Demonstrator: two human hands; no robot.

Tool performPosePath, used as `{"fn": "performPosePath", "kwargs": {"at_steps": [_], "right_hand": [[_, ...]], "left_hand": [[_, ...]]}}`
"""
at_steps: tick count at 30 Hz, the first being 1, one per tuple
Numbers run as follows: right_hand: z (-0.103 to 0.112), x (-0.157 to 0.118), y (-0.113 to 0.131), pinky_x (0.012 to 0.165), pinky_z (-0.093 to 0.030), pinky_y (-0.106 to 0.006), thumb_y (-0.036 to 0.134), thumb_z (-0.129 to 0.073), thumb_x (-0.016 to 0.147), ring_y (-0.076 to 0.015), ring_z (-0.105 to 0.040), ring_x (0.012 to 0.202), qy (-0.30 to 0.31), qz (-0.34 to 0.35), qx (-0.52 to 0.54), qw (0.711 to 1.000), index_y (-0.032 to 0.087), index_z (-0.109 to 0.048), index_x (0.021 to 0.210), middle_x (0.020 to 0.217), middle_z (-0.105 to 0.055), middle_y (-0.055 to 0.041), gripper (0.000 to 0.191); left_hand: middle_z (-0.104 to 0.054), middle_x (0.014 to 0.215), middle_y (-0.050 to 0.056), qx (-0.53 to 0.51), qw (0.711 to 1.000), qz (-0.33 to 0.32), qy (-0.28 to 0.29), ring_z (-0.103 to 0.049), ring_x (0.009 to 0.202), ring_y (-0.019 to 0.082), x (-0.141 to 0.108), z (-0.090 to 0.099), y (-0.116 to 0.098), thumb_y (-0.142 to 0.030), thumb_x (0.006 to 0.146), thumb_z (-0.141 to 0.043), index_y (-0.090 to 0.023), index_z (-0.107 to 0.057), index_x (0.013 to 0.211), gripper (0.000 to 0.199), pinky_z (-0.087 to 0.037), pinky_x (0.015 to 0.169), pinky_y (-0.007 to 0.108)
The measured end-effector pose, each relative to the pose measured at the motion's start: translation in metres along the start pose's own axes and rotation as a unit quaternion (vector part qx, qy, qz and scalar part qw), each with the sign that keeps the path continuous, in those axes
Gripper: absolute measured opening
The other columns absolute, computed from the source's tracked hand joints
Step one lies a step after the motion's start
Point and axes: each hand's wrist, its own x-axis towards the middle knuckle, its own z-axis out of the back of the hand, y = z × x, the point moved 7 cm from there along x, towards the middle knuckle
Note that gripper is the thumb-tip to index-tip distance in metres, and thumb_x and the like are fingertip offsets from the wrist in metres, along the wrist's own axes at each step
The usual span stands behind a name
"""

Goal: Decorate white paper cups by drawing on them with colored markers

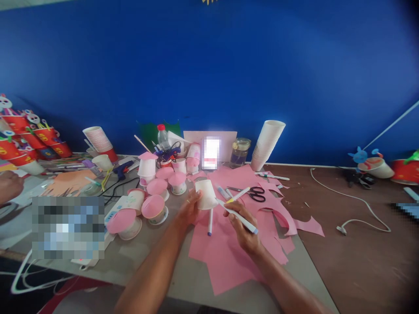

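Note:
My left hand [194, 206] is closed around a white paper cup [206, 195], which is tilted above the pink paper. In my right hand [241, 226] is a white marker pen [247, 223] with a blue end, its tip close to the cup's rim; whether it touches I cannot tell. Below the cup lies another marker [210, 223] with a blue cap. Pink paper sheets [225, 266] spread under both hands. Black-handled scissors [257, 194] and a yellow-tipped marker [240, 194] rest on the paper beyond my right hand.
Several cups with pink cone tops [153, 206] stand to the left, beside a white power strip [114, 213]. Stacked paper cups [268, 144], a glass jar [240, 152] and a lit phone [211, 152] are at the back. Another person's hand [9, 186] shows far left. A white cable [352, 196] lies right.

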Motion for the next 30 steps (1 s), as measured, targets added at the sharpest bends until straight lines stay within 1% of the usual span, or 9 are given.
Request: {"fn": "performPosePath", "kwargs": {"at_steps": [4, 7, 9, 13, 16, 18, 20, 25, 30], "right_hand": [[-0.002, 0.001, 0.006, 0.068, -0.049, -0.032, 0.026, -0.051, 0.097, -0.0179, -0.061, 0.074, 0.010, 0.018, -0.002, 1.000, 0.025, -0.064, 0.107, 0.085, -0.064, -0.0031, 0.017], [-0.004, 0.002, 0.009, 0.069, -0.050, -0.032, 0.026, -0.051, 0.097, -0.0187, -0.062, 0.077, 0.014, 0.035, -0.003, 0.999, 0.025, -0.064, 0.110, 0.087, -0.064, -0.0039, 0.018], [-0.006, 0.002, 0.009, 0.069, -0.050, -0.033, 0.026, -0.051, 0.097, -0.0187, -0.062, 0.077, 0.018, 0.043, -0.003, 0.999, 0.025, -0.064, 0.110, 0.086, -0.065, -0.0038, 0.019], [-0.008, 0.002, 0.006, 0.068, -0.051, -0.031, 0.025, -0.052, 0.097, -0.0180, -0.063, 0.076, 0.021, 0.039, -0.010, 0.999, 0.025, -0.064, 0.110, 0.086, -0.065, -0.0033, 0.018], [-0.007, 0.000, 0.003, 0.068, -0.051, -0.032, 0.026, -0.051, 0.097, -0.0178, -0.064, 0.075, 0.016, 0.028, -0.016, 0.999, 0.025, -0.065, 0.108, 0.086, -0.066, -0.0031, 0.018], [-0.005, -0.001, -0.001, 0.068, -0.051, -0.033, 0.028, -0.051, 0.097, -0.0184, -0.065, 0.074, 0.015, 0.013, -0.018, 1.000, 0.024, -0.065, 0.106, 0.086, -0.067, -0.0035, 0.017], [-0.003, -0.001, -0.004, 0.068, -0.052, -0.034, 0.031, -0.051, 0.097, -0.0189, -0.065, 0.073, 0.014, -0.003, -0.018, 1.000, 0.023, -0.066, 0.103, 0.084, -0.067, -0.0038, 0.017], [0.001, -0.001, -0.007, 0.066, -0.051, -0.034, 0.037, -0.050, 0.098, -0.0191, -0.063, 0.071, -0.002, -0.024, -0.019, 1.000, 0.022, -0.065, 0.100, 0.080, -0.065, -0.0038, 0.021], [-0.001, 0.001, -0.001, 0.069, -0.051, -0.035, 0.035, -0.052, 0.097, -0.0197, -0.064, 0.075, -0.005, -0.003, -0.021, 1.000, 0.023, -0.065, 0.102, 0.081, -0.066, -0.0042, 0.019]], "left_hand": [[-0.071, 0.073, 0.002, 0.004, 1.000, -0.019, -0.004, -0.066, 0.072, 0.017, -0.002, -0.002, -0.001, -0.040, 0.064, -0.087, -0.015, -0.070, 0.080, 0.034, -0.053, 0.070, 0.027], [-0.066, 0.064, -0.001, -0.004, 1.000, -0.021, -0.012, -0.061, 0.060, 0.012, -0.002, -0.003, -0.001, -0.037, 0.059, -0.090, -0.016, -0.067, 0.071, 0.033, -0.049, 0.059, 0.022], [-0.064, 0.061, -0.002, -0.009, 1.000, -0.019, -0.011, -0.060, 0.058, 0.012, -0.002, -0.005, -0.001, -0.035, 0.057, -0.091, -0.017, -0.065, 0.069, 0.034, -0.048, 0.057, 0.021], [-0.066, 0.063, -0.001, -0.007, 1.000, -0.014, -0.006, -0.065, 0.065, 0.015, -0.002, -0.006, 0.000, -0.036, 0.059, -0.090, -0.017, -0.067, 0.073, 0.033, -0.051, 0.062, 0.024], [-0.072, 0.076, 0.003, 0.000, 1.000, 0.003, 0.000, -0.069, 0.079, 0.021, -0.001, -0.004, 0.001, -0.041, 0.060, -0.089, -0.017, -0.070, 0.089, 0.043, -0.054, 0.072, 0.030], [-0.074, 0.085, 0.006, -0.004, 1.000, 0.010, 0.002, -0.070, 0.088, 0.025, 0.000, -0.001, 0.001, -0.042, 0.060, -0.088, -0.016, -0.069, 0.102, 0.053, -0.055, 0.079, 0.034], [-0.075, 0.090, 0.008, -0.011, 1.000, 0.010, 0.000, -0.070, 0.093, 0.028, 0.002, 0.002, 0.001, -0.041, 0.062, -0.087, -0.015, -0.068, 0.109, 0.057, -0.054, 0.083, 0.037], [-0.075, 0.085, 0.007, -0.006, 1.000, -0.002, -0.011, -0.069, 0.097, 0.029, 0.004, 0.007, 0.002, -0.043, 0.061, -0.087, -0.016, -0.069, 0.107, 0.056, -0.054, 0.083, 0.036], [-0.075, 0.090, 0.008, 0.006, 1.000, -0.002, 0.003, -0.070, 0.095, 0.028, 0.002, 0.001, 0.002, -0.043, 0.063, -0.087, -0.017, -0.069, 0.110, 0.057, -0.054, 0.081, 0.036]]}}
